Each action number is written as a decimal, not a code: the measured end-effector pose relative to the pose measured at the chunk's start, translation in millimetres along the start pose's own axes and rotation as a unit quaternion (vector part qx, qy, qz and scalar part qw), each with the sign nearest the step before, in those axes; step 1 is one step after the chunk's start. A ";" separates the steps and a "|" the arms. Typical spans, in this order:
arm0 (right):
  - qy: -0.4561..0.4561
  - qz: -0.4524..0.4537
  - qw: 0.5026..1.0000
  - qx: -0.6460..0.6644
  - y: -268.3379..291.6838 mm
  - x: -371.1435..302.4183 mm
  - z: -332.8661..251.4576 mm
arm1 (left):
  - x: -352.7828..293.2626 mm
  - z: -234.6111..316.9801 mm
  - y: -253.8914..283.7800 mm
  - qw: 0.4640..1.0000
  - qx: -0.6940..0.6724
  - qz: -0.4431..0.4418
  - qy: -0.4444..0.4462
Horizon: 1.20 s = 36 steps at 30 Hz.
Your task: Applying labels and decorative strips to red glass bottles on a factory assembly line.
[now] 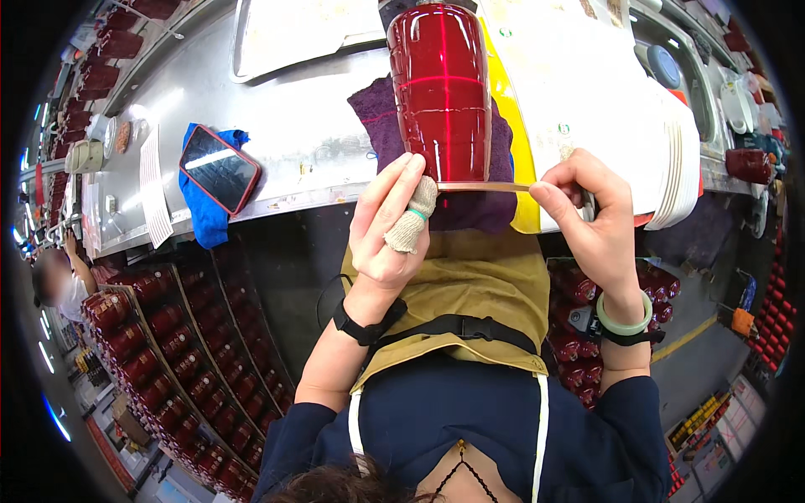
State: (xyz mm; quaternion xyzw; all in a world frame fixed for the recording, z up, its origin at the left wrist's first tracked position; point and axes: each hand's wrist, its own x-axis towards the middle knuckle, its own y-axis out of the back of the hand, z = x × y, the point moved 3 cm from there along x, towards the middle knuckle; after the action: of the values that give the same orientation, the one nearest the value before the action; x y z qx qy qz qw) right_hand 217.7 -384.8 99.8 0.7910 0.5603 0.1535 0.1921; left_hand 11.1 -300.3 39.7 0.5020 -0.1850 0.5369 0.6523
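A glossy dark red vase-shaped vessel [440,101] lies on a purple cloth [377,109], its near end toward me. Red light lines cross on its surface. Across that near end runs a thin, narrow gold-brown strip [486,187], stretched straight. My left hand [381,230] is closed at the strip's left end, its fingertips beside the vessel; one finger wears a knitted cream finger cover [409,222] with a green band. My right hand [599,210] pinches the strip's right end between thumb and forefinger, to the right of the vessel.
A phone [220,170] rests on a blue cloth at the left, near white paper strips [153,186]. White sheets [604,101] and a yellow edge lie to the right. Racks of red vessels [180,369] stand below the bench; another person [63,281] is at far left.
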 end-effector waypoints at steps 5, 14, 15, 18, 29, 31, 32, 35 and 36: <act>-0.010 0.018 1.000 -0.007 -7.6 2.3 21.6 | -1.2 0.8 -0.4 1.000 -0.005 -0.004 0.010; -0.025 0.025 0.999 -0.002 -14.5 4.1 32.0 | -3.1 3.3 -3.1 1.000 0.002 0.006 0.011; -0.026 0.024 0.999 -0.004 -14.7 4.1 32.5 | -2.3 3.3 -2.5 1.000 0.002 0.006 0.011; -0.022 0.024 0.999 -0.003 -15.3 4.6 32.8 | 4.4 7.5 -2.1 0.997 0.064 -0.019 -0.033; -0.003 0.011 1.000 0.025 -21.6 7.2 11.4 | -1.2 -6.7 -1.7 0.994 -0.050 0.029 0.088; -0.014 0.009 1.000 0.023 -19.9 5.8 8.7 | 1.6 -6.4 -0.2 0.997 -0.044 0.011 0.057; -0.027 0.008 0.999 0.021 -19.1 5.7 9.0 | 0.7 -7.4 0.6 0.997 -0.043 0.012 0.057; -0.012 0.009 1.000 0.010 -18.3 6.0 12.2 | 2.1 -4.5 0.2 1.000 -0.024 -0.002 0.004; -0.012 0.009 1.000 0.010 -18.5 5.6 12.6 | 1.9 -4.5 0.3 1.000 -0.024 -0.002 0.003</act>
State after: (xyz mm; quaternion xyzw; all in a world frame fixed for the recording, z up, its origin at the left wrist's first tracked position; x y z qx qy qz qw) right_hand 210.0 -375.7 80.1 0.7997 0.5521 0.1400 0.1898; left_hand 10.1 -295.5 39.4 0.4846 -0.1945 0.5326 0.6661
